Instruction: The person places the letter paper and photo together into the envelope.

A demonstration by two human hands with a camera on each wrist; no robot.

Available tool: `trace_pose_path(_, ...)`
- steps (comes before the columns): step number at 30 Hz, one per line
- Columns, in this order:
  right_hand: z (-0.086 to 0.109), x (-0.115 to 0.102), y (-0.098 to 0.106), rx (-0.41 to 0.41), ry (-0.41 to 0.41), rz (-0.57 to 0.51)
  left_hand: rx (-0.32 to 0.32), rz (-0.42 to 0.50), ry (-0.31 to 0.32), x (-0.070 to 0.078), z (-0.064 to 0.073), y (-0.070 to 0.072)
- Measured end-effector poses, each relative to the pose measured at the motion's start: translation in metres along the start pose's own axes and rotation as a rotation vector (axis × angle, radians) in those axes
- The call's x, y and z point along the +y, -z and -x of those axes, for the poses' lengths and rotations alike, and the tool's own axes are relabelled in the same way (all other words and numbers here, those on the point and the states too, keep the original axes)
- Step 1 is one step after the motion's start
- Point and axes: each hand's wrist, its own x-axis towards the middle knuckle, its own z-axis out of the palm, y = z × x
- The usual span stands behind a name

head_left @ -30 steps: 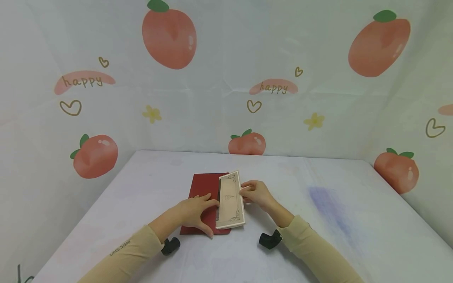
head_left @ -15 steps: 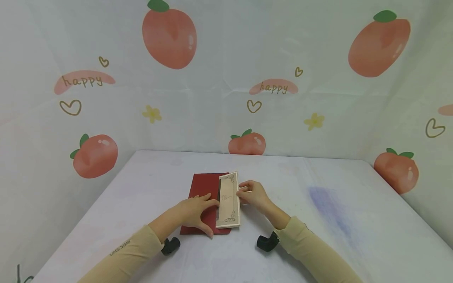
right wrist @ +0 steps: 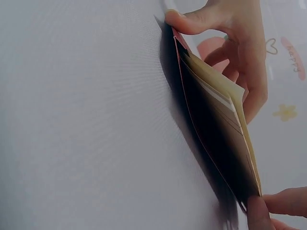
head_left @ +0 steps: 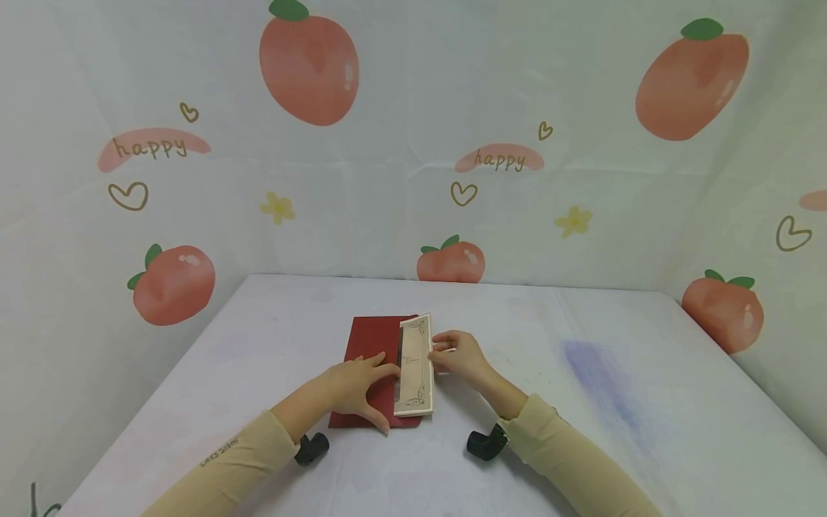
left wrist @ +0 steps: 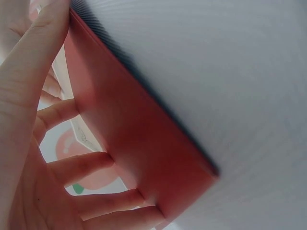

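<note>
A red paper sleeve lies flat on the white table. My left hand rests on it with fingers spread; in the left wrist view the fingertips press on the red surface. Over the sleeve's right part stands a cream card with ornate printed corners, and a dark strip shows along its left edge. My right hand pinches the card's right edge between thumb and fingers. From the right wrist view, the cream layers rise above a dark gap, with a thin red edge below. The inside of that gap is hidden in shadow.
Black wrist devices show beneath both beige sleeves. A bluish smear marks the table on the right. Behind the table hangs a white cloth printed with peaches, hearts and flowers.
My right hand has moved slightly left with the card's edge, so the card looks narrower over the red sleeve. The left hand and the sleeve have stayed in place.
</note>
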Motion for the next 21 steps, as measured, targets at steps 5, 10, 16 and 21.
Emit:
trace_pose_path(5,0.0001,-0.0008,-0.0015,-0.007,0.003,0.011,0.004,0.003,-0.006,-0.0003,0.0,-0.0001)
trace_pose_path(10,0.001,-0.0015,-0.0024,-0.017,0.009,0.006,0.008,0.005,-0.015,-0.0007,-0.0002,-0.0001)
trace_pose_path(16,0.0018,-0.0017,-0.0039,-0.032,0.023,-0.015,0.003,0.008,-0.013,0.0001,0.0005,0.001)
trace_pose_path(21,0.002,-0.0024,-0.0055,-0.03,0.03,-0.026,-0.002,0.005,-0.007,0.0008,0.0008,0.0019)
